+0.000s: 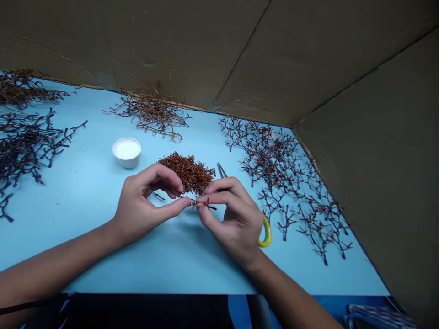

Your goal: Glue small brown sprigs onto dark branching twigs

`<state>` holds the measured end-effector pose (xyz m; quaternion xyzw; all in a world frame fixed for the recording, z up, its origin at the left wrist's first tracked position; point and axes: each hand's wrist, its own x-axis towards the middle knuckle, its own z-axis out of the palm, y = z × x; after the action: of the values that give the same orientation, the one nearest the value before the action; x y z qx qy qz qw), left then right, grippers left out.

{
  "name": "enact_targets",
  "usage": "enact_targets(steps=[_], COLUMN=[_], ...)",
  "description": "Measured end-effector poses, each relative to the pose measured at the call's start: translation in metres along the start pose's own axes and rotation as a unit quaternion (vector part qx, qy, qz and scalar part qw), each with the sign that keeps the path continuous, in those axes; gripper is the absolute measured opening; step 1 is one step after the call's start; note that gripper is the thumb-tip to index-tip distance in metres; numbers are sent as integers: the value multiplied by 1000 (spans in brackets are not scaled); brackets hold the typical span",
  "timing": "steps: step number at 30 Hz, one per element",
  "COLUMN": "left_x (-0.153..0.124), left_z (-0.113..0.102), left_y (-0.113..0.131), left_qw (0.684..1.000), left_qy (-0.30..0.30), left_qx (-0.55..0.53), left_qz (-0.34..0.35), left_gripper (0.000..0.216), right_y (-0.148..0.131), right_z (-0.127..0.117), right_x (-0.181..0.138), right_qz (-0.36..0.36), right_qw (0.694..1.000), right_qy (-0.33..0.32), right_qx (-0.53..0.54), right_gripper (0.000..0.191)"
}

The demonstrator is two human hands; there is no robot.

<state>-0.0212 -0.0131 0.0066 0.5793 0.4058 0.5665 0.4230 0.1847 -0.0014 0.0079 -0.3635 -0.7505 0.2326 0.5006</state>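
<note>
Between my two hands, over the near middle of the table, is a thin dark twig with small brown bits on it. My left hand is closed in a pinch on the twig's left part, thumb below and fingers above. Facing it, my right hand pinches the other part, close to an orange-brown bit. The fingers hide much of the twig. Just behind the fingertips lies a heap of short brown stem pieces. Partly under my right hand are scissors with a yellow handle, their blades pointing away.
A small white cup with white contents stands left of the heap. Brown curly stems lie at the back. Dark branched twigs are piled at left, and many branched twigs spread at right. Cardboard walls border the light-blue table.
</note>
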Motion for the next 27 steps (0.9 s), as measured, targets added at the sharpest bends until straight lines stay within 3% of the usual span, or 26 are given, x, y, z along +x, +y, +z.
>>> enact_targets(steps=[7, 27], left_x=[-2, -3], left_z=[-4, -4], left_y=[-1, -1], left_qw=[998, 994], left_qy=[-12, -13], left_qx=[14, 50], left_qz=[68, 93], left_gripper=[27, 25], right_y=[-5, 0], right_z=[-3, -5], right_x=[0, -2], right_qz=[-78, -112], right_qw=[995, 990], right_qy=[18, 14], right_qx=[-53, -85], right_gripper=[30, 33])
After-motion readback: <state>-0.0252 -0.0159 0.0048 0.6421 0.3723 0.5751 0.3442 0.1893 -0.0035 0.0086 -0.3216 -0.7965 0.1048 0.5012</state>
